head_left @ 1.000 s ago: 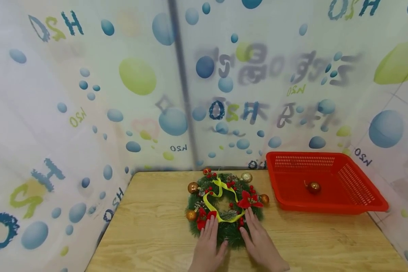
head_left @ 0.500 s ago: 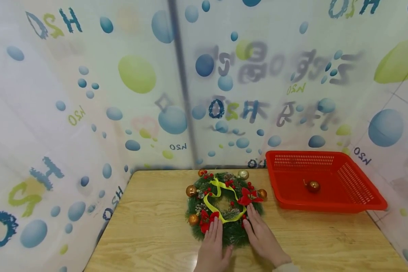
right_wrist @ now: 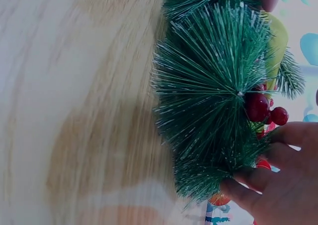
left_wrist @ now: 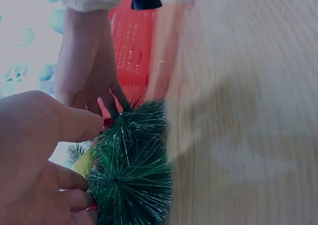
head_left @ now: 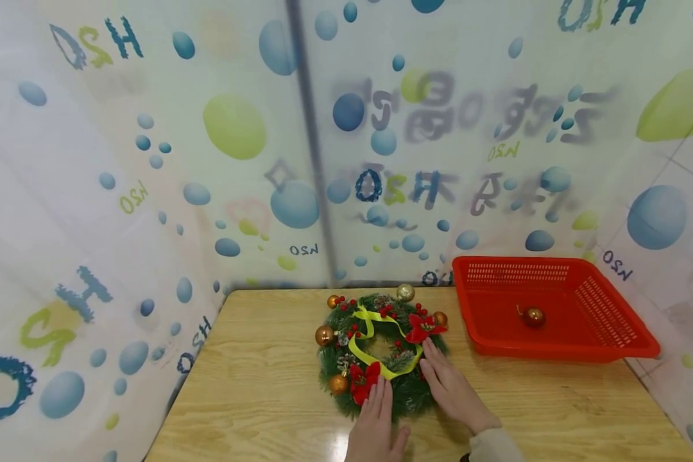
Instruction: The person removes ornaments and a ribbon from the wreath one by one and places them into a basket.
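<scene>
A green Christmas wreath lies on the wooden table, decorated with red poinsettias, red berries, gold and orange baubles. A loose yellow ribbon loops around its middle opening. My left hand rests on its near side, straight fingertips at the lower red flower. On the wreath's right side lies my right hand, fingers extended below the other flower. In the left wrist view the left thumb reaches the berries over the pine needles. The right wrist view shows right fingers against the needles.
A red plastic basket with perforated sides stands at the right rear of the table. It holds one copper-coloured bauble. White sheeting printed with blue and green dots encloses the table at the back and sides.
The wreath has turned counterclockwise: its lower-left flower and bauble moved right and nearer, its top silvery-gold bauble moved left. Both hands have shifted right with it, the right one also slightly farther away.
</scene>
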The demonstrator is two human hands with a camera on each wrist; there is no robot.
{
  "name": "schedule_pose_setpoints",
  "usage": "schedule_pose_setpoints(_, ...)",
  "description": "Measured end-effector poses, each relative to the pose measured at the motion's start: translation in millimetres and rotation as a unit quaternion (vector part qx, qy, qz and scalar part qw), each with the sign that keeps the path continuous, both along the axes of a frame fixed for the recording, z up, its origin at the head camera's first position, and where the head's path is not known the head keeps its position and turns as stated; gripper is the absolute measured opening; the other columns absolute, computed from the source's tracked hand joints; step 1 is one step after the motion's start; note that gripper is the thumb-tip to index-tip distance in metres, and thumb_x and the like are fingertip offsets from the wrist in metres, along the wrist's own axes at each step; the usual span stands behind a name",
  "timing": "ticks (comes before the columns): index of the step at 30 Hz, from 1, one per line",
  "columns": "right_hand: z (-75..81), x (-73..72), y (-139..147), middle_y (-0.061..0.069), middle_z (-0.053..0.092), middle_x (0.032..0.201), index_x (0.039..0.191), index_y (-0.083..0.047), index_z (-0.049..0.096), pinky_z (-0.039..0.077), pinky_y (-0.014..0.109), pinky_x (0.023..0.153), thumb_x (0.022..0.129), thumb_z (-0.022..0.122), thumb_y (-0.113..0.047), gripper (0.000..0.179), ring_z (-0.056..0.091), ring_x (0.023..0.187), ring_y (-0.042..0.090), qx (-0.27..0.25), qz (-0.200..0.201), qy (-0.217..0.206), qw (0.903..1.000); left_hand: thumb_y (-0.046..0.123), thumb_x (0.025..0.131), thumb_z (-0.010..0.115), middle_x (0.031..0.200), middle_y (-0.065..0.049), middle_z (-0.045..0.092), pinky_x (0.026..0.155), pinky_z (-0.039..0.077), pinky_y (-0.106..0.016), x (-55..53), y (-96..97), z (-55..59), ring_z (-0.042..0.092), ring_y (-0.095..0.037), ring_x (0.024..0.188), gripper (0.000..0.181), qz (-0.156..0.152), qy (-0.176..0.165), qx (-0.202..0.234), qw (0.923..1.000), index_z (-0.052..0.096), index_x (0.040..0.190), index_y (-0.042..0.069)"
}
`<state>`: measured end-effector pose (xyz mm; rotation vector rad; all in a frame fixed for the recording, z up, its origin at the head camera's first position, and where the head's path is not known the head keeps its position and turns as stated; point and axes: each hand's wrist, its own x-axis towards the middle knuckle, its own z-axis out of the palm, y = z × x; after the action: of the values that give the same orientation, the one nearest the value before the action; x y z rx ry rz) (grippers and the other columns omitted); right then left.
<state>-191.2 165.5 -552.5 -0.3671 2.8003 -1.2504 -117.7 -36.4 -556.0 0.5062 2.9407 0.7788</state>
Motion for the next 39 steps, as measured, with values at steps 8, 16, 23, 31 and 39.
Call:
schedule_pose_setpoints(8, -2.6, -8.6, 5.7, 0.010, 0.022, 0.167, 0.158, -0.006, 0.030, 0.025, 0.057, 0.122, 0.110, 0.034, -0.046, 0.062, 0.026, 0.154, 0.035, 0.014, 0.011, 0.005, 0.9998, 0.044, 0.098, 0.061, 0.165, -0.019, 0.029, 0.111, 0.045, -0.054, 0.9, 6.5, -2.2, 0.039, -0.038, 0.147, 0.080, 0.003, -0.003, -0.010, 0.9999, 0.032, 0.158, 0.001)
schedule_pose_setpoints(16, 0.0, -6.2, 9.1, 0.011, 0.021, 0.168, 0.159, -0.006, 0.027, 0.023, 0.060, 0.122, 0.111, 0.035, -0.042, 0.061, 0.025, 0.153, 0.037, 0.001, 0.005, 0.010, 0.9999, 0.043, 0.099, 0.060, 0.165, -0.020, 0.027, 0.111, 0.045, -0.054, 1.2, 9.3, -6.2, 0.037, -0.039, 0.148, 0.078, -0.009, 0.001, -0.008, 0.9999, 0.032, 0.158, 0.002)
schedule_pose_setpoints(23, 15.0, 26.3, 0.9, 0.021, 0.018, 0.167, 0.158, 0.004, 0.022, 0.022, 0.065, 0.119, 0.111, 0.038, -0.034, 0.062, 0.020, 0.153, 0.043, -0.014, -0.025, 0.042, 0.9987, 0.042, 0.101, 0.058, 0.165, -0.018, 0.030, 0.108, 0.048, -0.052, 8.3, -1.0, 12.6, 0.039, -0.038, 0.147, 0.074, -0.009, 0.059, -0.001, 0.9982, 0.032, 0.158, 0.002)
schedule_pose_setpoints(31, 17.0, 61.7, -23.0, 0.027, 0.013, 0.167, 0.157, 0.009, 0.021, 0.025, 0.061, 0.118, 0.110, 0.042, -0.036, 0.068, 0.019, 0.152, 0.045, 0.010, -0.028, 0.024, 0.9993, 0.032, 0.105, 0.055, 0.161, -0.025, 0.033, 0.113, 0.039, -0.058, -5.8, -50.3, 32.6, 0.035, -0.045, 0.147, 0.066, 0.067, 0.126, 0.058, 0.9881, 0.035, 0.154, -0.006)
schedule_pose_setpoints(39, 8.6, 75.2, -43.4, 0.030, 0.009, 0.166, 0.157, 0.009, 0.018, 0.026, 0.069, 0.116, 0.108, 0.046, -0.039, 0.075, 0.013, 0.152, 0.051, 0.013, -0.006, -0.015, 0.9998, 0.049, 0.107, 0.045, 0.167, -0.017, 0.025, 0.117, 0.032, -0.062, -24.6, -78.3, 10.8, 0.025, -0.042, 0.153, 0.072, 0.097, 0.013, 0.098, 0.9904, 0.031, 0.158, 0.000)
